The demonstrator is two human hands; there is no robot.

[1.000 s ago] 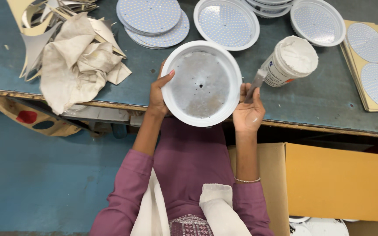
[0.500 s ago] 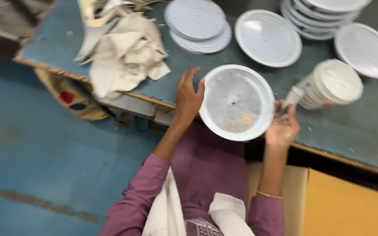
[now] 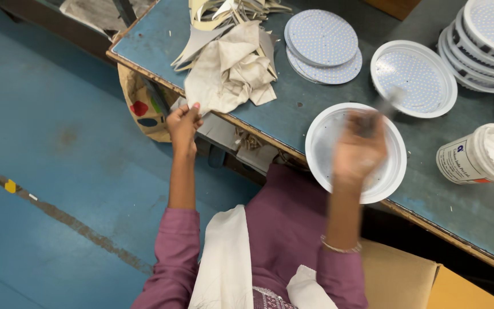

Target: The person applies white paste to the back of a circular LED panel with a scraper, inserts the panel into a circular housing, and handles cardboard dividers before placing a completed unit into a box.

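My left hand [image 3: 183, 122] pinches the near corner of a crumpled beige cloth [image 3: 232, 71] lying at the bench's front edge. My right hand [image 3: 359, 150], blurred by motion, hovers over a round white housing [image 3: 393, 174] that lies flat on the blue bench and grips a thin stick-like applicator [image 3: 385, 104] pointing away from me. An open white jar of paste [image 3: 481, 154] stands just right of the housing.
Round dotted light boards [image 3: 322, 44] are stacked behind the cloth. Another white housing with a board in it [image 3: 414, 78] lies beyond, and a stack of several more [image 3: 487, 43] sits at the far right. Paper scraps [image 3: 232, 10] lie at the back. A cardboard box [image 3: 424, 280] stands below.
My left hand let go of the housing and reached left to the cloth. The housing now lies flat on the bench. My right hand moved over it with the applicator. The view swung left.
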